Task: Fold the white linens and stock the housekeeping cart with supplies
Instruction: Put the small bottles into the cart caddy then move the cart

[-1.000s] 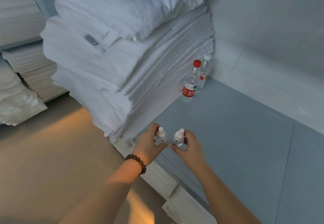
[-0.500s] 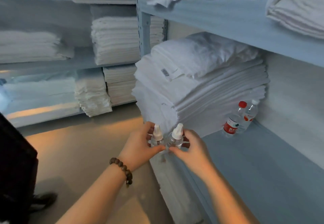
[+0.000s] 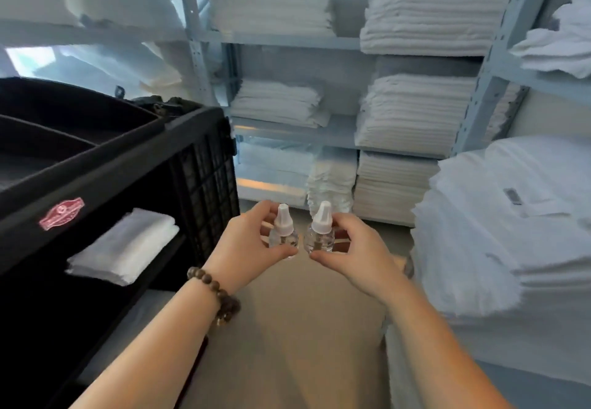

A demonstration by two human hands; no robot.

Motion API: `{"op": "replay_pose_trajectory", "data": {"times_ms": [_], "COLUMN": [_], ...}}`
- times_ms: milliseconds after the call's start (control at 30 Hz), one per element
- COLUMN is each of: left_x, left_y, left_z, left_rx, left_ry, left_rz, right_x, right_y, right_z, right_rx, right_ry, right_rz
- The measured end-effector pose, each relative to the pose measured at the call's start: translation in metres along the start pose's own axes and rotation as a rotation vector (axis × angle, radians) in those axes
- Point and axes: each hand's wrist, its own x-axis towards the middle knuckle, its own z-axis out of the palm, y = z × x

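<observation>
— Which way do they point?

— Seen from my head camera, both small round bottles with white tapered caps stand upright, long axes running six to twelve o'clock. My left hand (image 3: 246,245) pinches the left clear bottle (image 3: 283,237) between thumb and fingers. My right hand (image 3: 355,255) pinches the right clear bottle (image 3: 319,236) the same way, its cap leaning slightly toward one o'clock. The bottles sit just beside each other, between my hands.

— And the cart?

— The black plastic housekeeping cart (image 3: 134,155) is at nine o'clock, and its open shelf holds a folded white towel (image 3: 124,245). I cannot tell what the top trays hold. A tall stack of folded white linens (image 3: 511,232) lies at three o'clock.
</observation>
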Motion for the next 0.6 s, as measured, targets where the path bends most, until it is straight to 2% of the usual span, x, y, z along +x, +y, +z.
{"op": "replay_pose_trajectory", "data": {"times_ms": [333, 600], "left_x": [-0.021, -0.043], "left_y": [-0.057, -0.106], "left_z": [-0.148, -0.253], "left_rx": [0.145, 0.212], "left_ry": [0.334, 0.508], "left_rz": [-0.198, -0.335], "right_x": [0.106, 0.165], "right_y": [-0.084, -0.161], "right_z": [0.121, 0.218], "right_rx": [0.148, 0.31], "right_ry": [-0.327, -0.548], "right_rz": [-0.269, -0.43]}}
